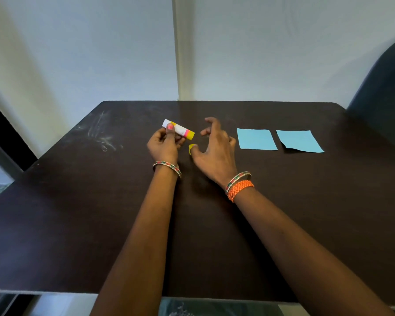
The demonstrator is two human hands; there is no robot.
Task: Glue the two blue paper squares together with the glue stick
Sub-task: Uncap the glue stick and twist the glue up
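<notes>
Blue paper squares — near one (pixel 257 139), far one (pixel 299 141) — lie flat, side by side, right of centre on my table (pixel 78 201). My left hand (pixel 164 147) pinches the glue stick (pixel 180 131), long axis pointing right toward them. My right hand (pixel 214 151) — fingers spread, yellow cap (pixel 192 148) at its thumb — is nearer the paper.
</notes>
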